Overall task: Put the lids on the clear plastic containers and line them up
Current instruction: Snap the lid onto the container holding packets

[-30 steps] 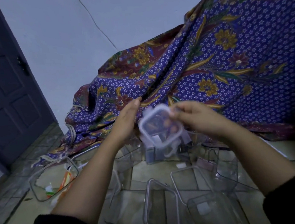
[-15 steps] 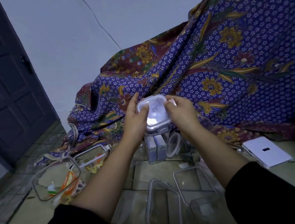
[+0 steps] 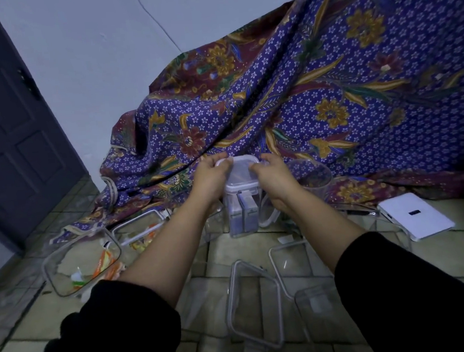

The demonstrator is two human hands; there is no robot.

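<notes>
The small square clear plastic lid (image 3: 241,172), lately held aloft, is now pressed onto the tall clear plastic container (image 3: 241,213) by the left hand (image 3: 211,175) and right hand (image 3: 274,176), both grasping it, so seating seems nearly done.

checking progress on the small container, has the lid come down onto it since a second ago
Yes. The lid, earlier held tilted in the air, now sits flat atop the tall clear container standing on the floor, both hands pressing its edges.

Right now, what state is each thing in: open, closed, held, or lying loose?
Tall container: upright on the floor, lid on top.
Small lid: on the container, both hands on it.
Left hand: on the lid's left edge.
Right hand: on the lid's right edge.
Large lid: loose on the floor.
Door: closed.
</notes>
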